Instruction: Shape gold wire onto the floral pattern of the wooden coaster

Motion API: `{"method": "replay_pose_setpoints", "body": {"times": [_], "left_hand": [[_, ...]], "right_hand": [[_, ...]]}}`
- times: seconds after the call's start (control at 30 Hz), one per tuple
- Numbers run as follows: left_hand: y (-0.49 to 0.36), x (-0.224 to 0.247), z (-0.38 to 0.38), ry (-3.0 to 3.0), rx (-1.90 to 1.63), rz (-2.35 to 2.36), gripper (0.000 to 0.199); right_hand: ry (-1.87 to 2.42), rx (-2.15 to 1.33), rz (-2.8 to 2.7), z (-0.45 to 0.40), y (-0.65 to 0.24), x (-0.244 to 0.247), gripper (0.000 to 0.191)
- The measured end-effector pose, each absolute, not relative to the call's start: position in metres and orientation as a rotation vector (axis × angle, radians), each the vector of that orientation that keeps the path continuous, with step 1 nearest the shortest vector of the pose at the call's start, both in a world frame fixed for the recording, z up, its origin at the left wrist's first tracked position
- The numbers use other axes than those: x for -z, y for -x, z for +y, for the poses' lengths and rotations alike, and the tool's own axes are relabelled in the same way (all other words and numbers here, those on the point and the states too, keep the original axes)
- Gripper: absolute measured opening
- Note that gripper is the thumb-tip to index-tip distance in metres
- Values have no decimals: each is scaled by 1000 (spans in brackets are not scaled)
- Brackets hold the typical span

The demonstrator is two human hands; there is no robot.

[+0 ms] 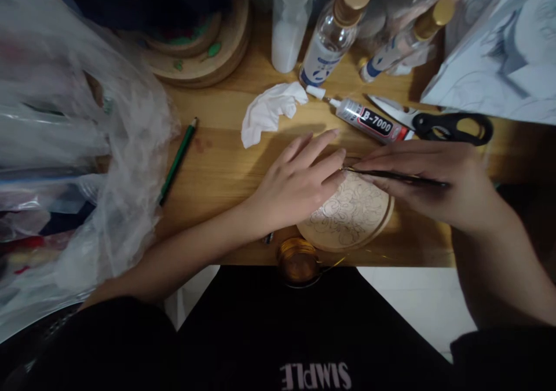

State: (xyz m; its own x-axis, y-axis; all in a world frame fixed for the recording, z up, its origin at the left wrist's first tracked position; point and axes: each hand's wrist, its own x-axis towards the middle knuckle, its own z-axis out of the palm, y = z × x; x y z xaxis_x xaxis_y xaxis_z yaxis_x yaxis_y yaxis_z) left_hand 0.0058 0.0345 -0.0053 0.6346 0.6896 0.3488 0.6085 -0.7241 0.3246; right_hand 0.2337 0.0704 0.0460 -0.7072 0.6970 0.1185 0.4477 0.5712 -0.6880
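Observation:
A round pale wooden disc [347, 220], drawn with fine swirling lines, lies near the table's front edge. My left hand [299, 182] rests over its left and upper part, palm down, with the fingers stretched out and slightly apart. From the right, my right hand [434, 176] grips slim dark tweezers [403, 176], their tip meeting the disc's upper area beside my left fingertips. Whatever lies at the tip is too small to make out. A spool of gold wire [299, 260] sits at the table edge below the disc, its loose strand trailing right.
Behind my hands lie crumpled tissue [271, 113], a B-7000 glue tube [371, 120] and black-handled scissors [452, 127]. Bottles [328, 43] stand farther back. A green pencil [178, 162] lies left, beside a heap of plastic bags [125, 119]. Round wooden pieces [230, 49] are stacked at upper left.

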Motion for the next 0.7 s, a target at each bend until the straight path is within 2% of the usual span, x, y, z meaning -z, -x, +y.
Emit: {"method": "replay_pose_setpoints", "body": {"times": [0.33, 0.57, 0.7], "left_hand": [[-7, 7, 34, -2658, -713, 1094, 24], [-9, 8, 34, -2557, -712, 1146, 23], [-9, 8, 35, -2522, -744, 1187, 22]], "right_hand": [[1019, -756, -2385, 56, -228, -42, 27], [1184, -728, -2247, 43, -221, -36, 21], [1276, -741, -2136, 34, -215, -34, 24]]}}
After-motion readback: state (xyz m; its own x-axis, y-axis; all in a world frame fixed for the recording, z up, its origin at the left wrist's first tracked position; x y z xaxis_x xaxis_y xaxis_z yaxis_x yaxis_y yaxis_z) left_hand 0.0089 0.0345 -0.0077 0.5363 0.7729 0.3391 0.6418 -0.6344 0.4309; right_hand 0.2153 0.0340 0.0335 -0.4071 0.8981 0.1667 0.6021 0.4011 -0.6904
